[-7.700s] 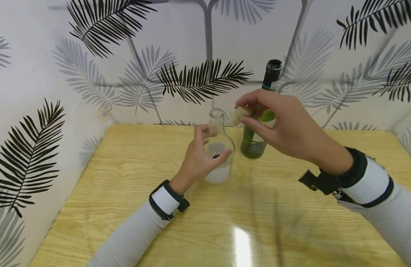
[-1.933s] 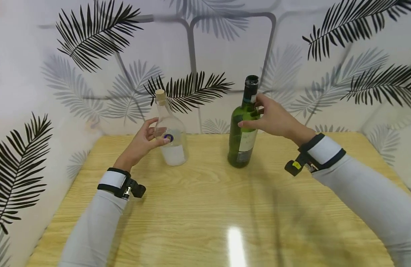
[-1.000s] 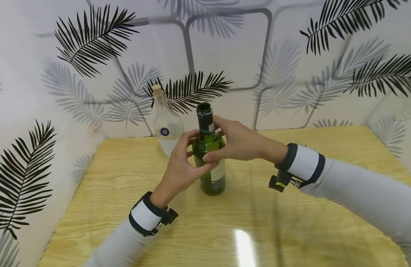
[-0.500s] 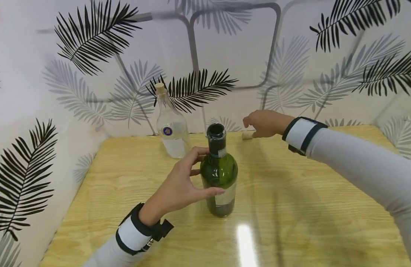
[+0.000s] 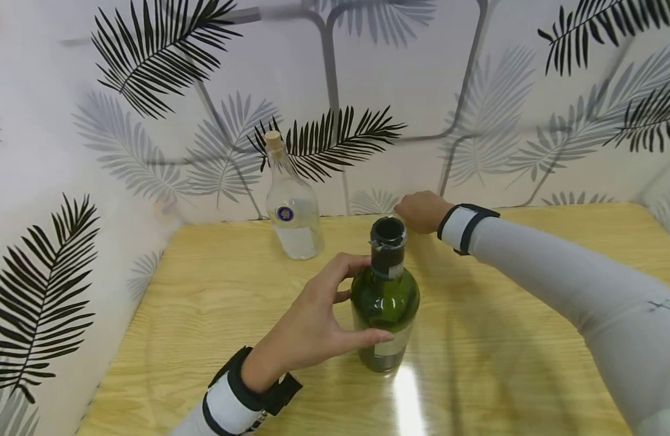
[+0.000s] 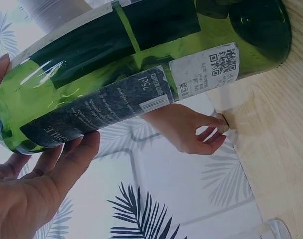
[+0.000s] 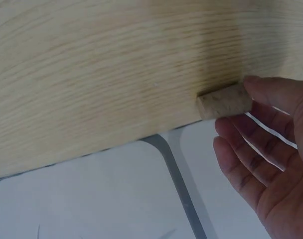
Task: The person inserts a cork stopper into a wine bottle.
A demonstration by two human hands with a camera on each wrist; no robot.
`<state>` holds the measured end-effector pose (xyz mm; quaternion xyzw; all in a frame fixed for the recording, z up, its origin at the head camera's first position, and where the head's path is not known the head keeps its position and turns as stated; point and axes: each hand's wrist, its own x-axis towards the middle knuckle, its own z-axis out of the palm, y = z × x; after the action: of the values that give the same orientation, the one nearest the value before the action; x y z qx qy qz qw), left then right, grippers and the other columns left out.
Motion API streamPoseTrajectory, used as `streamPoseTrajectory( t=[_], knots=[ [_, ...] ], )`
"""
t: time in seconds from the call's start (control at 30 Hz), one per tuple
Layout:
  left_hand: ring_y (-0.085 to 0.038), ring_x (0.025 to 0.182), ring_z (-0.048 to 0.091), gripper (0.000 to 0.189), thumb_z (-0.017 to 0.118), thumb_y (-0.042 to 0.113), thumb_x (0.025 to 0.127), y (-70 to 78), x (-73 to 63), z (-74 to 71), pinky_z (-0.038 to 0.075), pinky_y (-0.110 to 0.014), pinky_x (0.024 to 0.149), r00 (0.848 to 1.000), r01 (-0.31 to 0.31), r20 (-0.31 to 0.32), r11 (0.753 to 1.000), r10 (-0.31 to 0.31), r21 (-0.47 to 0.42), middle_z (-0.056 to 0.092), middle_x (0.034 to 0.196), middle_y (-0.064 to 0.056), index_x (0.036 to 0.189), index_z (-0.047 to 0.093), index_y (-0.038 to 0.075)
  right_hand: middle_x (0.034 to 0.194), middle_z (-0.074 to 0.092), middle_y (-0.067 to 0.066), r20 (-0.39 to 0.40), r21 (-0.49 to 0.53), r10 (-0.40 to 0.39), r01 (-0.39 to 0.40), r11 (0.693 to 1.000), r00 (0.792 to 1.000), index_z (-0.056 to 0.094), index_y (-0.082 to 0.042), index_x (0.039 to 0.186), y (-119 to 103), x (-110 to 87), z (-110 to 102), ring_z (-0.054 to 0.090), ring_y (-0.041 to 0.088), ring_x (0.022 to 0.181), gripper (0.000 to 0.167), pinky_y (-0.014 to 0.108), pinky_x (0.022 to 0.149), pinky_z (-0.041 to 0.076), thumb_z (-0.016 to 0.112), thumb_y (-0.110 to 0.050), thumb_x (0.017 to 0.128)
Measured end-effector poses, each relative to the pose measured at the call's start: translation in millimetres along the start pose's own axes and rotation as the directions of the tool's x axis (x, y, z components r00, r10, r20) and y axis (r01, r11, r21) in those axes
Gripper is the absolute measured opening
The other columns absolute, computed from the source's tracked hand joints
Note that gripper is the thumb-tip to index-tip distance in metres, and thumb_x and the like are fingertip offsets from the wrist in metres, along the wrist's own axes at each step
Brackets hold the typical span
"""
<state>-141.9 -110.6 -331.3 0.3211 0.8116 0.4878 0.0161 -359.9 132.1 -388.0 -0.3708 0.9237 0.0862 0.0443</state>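
Note:
My left hand (image 5: 318, 321) grips an uncorked green glass wine bottle (image 5: 386, 303), thumb in front and fingers behind. The bottle stands upright on the table, its dark open neck towards me. In the left wrist view its dark label and a sticker with a code show. My right hand (image 5: 422, 211) is at the table's back edge, behind the bottle. Seen from the right wrist, its thumb and fingertips pinch one end of a cork (image 7: 225, 101) lying on its side. The head view hides that cork.
A clear glass bottle (image 5: 293, 218) with a cork stopper (image 5: 273, 140) in its mouth stands at the back left of the wooden table (image 5: 220, 290). Behind the table hangs a leaf-patterned cloth (image 5: 389, 79).
Earlier the clear bottle was uncorked; now it is stoppered and released. The green bottle has come forward from the back. My right hand let it go and took hold of the loose cork.

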Motion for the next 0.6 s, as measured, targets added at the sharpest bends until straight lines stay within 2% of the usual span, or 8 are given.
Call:
streamPoseTrajectory(
  t=[0.07, 0.13, 0.17, 0.27, 0.37, 0.43, 0.53, 0.6],
  knots=[
    [-0.017, 0.13, 0.052, 0.08, 0.09, 0.02, 0.072, 1.1, 1.1, -0.1, 0.056, -0.041, 0.092, 1.0, -0.008, -0.001, 1.0, 0.008, 0.008, 0.052, 0.138, 0.0, 0.138, 0.045, 0.014, 0.094, 0.069, 0.018, -0.028, -0.034, -0.002, 0.001, 0.999, 1.0, 0.065, 0.0, 0.098, 1.9, -0.1, 1.8, 0.068, 0.035, 0.085, 0.009, 0.05, 0.071, 0.057, 0.057, -0.002, 0.094],
    [-0.017, 0.131, 0.051, 0.08, 0.09, 0.02, 0.073, 1.4, 2.3, 0.0, 0.056, -0.041, 0.093, 1.0, -0.008, 0.004, 1.0, 0.008, 0.01, 0.051, 0.139, 0.0, 0.139, 0.045, 0.013, 0.094, 0.069, 0.018, -0.021, -0.044, 0.005, -0.006, 0.999, 1.0, 0.065, 0.0, 0.098, 4.1, -1.9, 1.6, 0.067, 0.035, 0.085, 0.008, 0.049, 0.07, 0.057, 0.059, -0.001, 0.093],
    [-0.018, 0.131, 0.051, 0.08, 0.09, 0.02, 0.073, 1.3, 2.9, 0.2, 0.056, -0.04, 0.093, 1.0, -0.007, 0.009, 1.0, 0.007, 0.008, 0.051, 0.14, -0.001, 0.139, 0.045, 0.013, 0.096, 0.069, 0.019, -0.01, -0.025, 0.01, -0.01, 1.0, 1.0, 0.065, 0.0, 0.101, 4.6, -4.1, -1.1, 0.067, 0.036, 0.086, 0.01, 0.049, 0.071, 0.057, 0.059, -0.002, 0.093],
    [-0.018, 0.131, 0.051, 0.08, 0.089, 0.021, 0.073, 0.7, 4.0, -0.1, 0.055, -0.04, 0.094, 1.0, 0.005, 0.025, 1.0, -0.005, 0.001, 0.05, 0.141, -0.001, 0.139, 0.044, 0.013, 0.103, 0.068, 0.021, 0.021, 0.124, 0.016, -0.018, 0.992, 1.0, 0.064, 0.003, 0.11, 3.7, -15.5, -22.4, 0.066, 0.036, 0.089, 0.02, 0.049, 0.077, 0.056, 0.055, -0.002, 0.093],
    [-0.018, 0.131, 0.051, 0.08, 0.089, 0.02, 0.074, -1.1, 4.5, -2.0, 0.055, -0.041, 0.096, 0.999, 0.019, 0.036, 1.0, -0.018, -0.009, 0.05, 0.14, 0.001, 0.14, 0.044, 0.015, 0.105, 0.068, 0.018, -0.002, 0.316, -0.02, 0.02, 0.948, 1.0, 0.065, 0.002, 0.114, -1.5, -35.0, -63.4, 0.067, 0.031, 0.089, 0.025, 0.046, 0.081, 0.055, 0.053, -0.004, 0.093],
    [-0.017, 0.13, 0.051, 0.08, 0.089, 0.02, 0.074, -2.3, 5.5, -3.0, 0.054, -0.041, 0.096, 0.999, 0.022, 0.037, 1.0, -0.021, -0.019, 0.05, 0.14, 0.002, 0.14, 0.044, 0.017, 0.1, 0.071, 0.012, -0.028, 0.375, -0.072, 0.077, 0.924, 0.997, 0.068, -0.002, 0.109, -7.5, -54.2, -96.5, 0.068, 0.024, 0.086, 0.023, 0.042, 0.08, 0.055, 0.054, -0.004, 0.091],
    [-0.017, 0.13, 0.051, 0.08, 0.088, 0.02, 0.075, -3.9, 8.6, -1.4, 0.054, -0.04, 0.096, 0.999, 0.009, 0.042, 0.999, -0.007, -0.033, 0.049, 0.139, 0.002, 0.141, 0.044, 0.017, 0.095, 0.071, -0.002, -0.01, 0.372, -0.151, 0.144, 0.917, 0.989, 0.072, -0.013, 0.102, -17.5, -90.9, -145.1, 0.067, 0.012, 0.087, 0.017, 0.035, 0.081, 0.056, 0.061, -0.008, 0.09],
    [-0.018, 0.13, 0.051, 0.08, 0.088, 0.021, 0.075, -4.1, 10.9, 0.6, 0.054, -0.039, 0.097, 0.999, -0.001, 0.047, 0.999, 0.003, -0.043, 0.049, 0.139, 0.0, 0.141, 0.043, 0.016, 0.095, 0.07, -0.01, -0.009, 0.315, -0.169, 0.163, 0.935, 0.986, 0.073, -0.02, 0.101, -24.5, -115.2, -172.6, 0.065, 0.005, 0.088, 0.015, 0.031, 0.082, 0.057, 0.064, -0.012, 0.091]
  ],
)
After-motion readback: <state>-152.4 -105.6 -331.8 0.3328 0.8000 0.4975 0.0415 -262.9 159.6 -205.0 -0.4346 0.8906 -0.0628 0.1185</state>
